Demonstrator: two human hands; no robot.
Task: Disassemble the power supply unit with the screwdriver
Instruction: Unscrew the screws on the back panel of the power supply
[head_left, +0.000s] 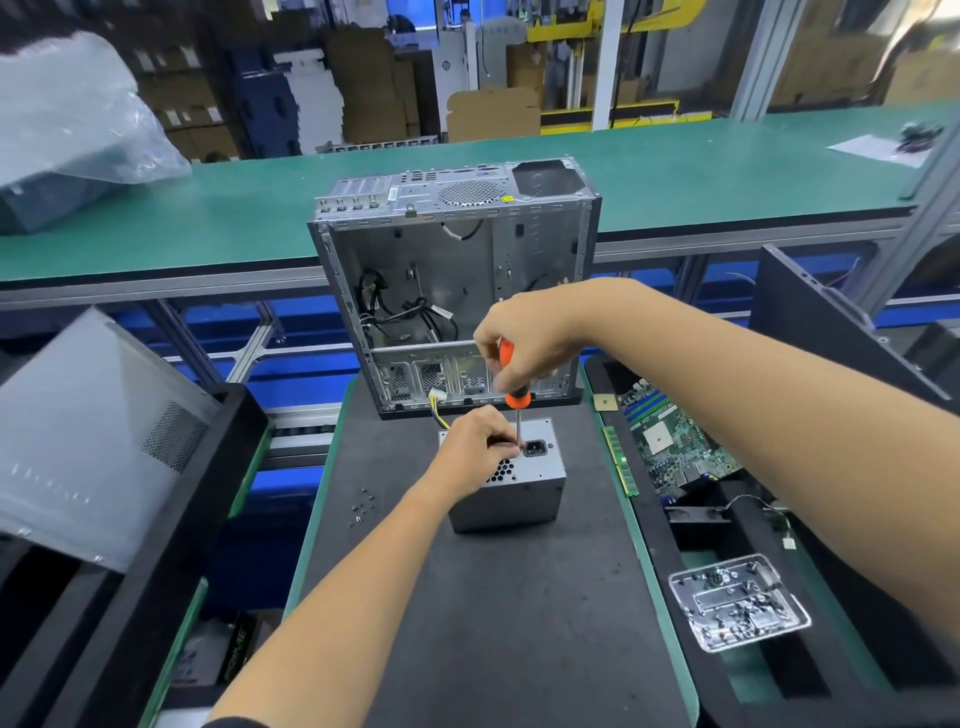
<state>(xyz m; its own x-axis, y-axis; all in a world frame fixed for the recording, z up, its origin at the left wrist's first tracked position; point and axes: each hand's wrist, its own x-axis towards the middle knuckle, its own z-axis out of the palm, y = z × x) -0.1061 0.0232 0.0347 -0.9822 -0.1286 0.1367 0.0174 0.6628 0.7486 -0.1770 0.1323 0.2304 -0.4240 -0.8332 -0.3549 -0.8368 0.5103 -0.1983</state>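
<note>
A grey metal power supply unit (511, 493) stands on the black mat (493, 597) in the middle of the bench, its socket face turned up. My right hand (524, 338) grips the orange and black handle of a screwdriver (516, 397) held upright, its shaft pointing down onto the unit's top next to the black socket. My left hand (475, 449) rests on the unit's top left with its fingertips pinched around the screwdriver's tip. Yellow and black wires (438, 410) leave the unit's far side.
An opened, gutted computer case (457, 280) stands right behind the unit. Several loose screws (362, 506) lie on the mat to the left. A motherboard (675, 441), a RAM stick (621, 462) and a clear tray of screws (737, 603) lie to the right. A side panel (93, 431) leans at left.
</note>
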